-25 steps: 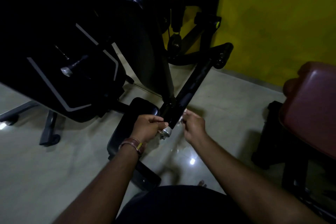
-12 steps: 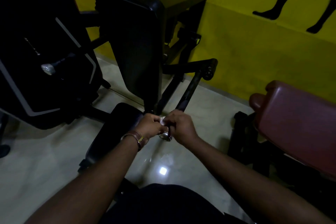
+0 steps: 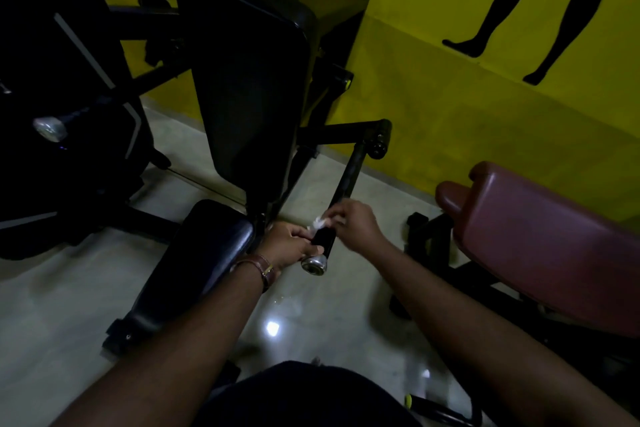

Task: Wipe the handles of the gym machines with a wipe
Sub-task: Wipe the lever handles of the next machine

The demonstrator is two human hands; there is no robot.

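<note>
The left hand (image 3: 289, 244) curls around the near end of the black handle (image 3: 341, 199), gripping it just above the silver end cap (image 3: 314, 264). The right hand (image 3: 355, 225) sits a little farther up the same bar, its fingers pinching a small white wipe (image 3: 320, 221) against the grip. A brown watch strap (image 3: 260, 267) circles the left wrist.

The handle runs as a long straight bar, its capped end pointing toward the person and slightly left, its far end rising away and to the right to a black pivot arm (image 3: 349, 132) on the machine frame. It hangs above the floor, between the black seat pad (image 3: 204, 250) on the left and a maroon padded bench (image 3: 540, 239) on the right.

Behind the seat stands a tall black backrest (image 3: 249, 80), tilted a little. A second dark machine (image 3: 62, 107) with grey stripes fills the left side. The floor (image 3: 52, 315) is pale glossy tile showing light glints. The wall (image 3: 450, 97) is yellow, with a black silhouette of legs (image 3: 540, 3) painted at the upper right. The room is dim.
</note>
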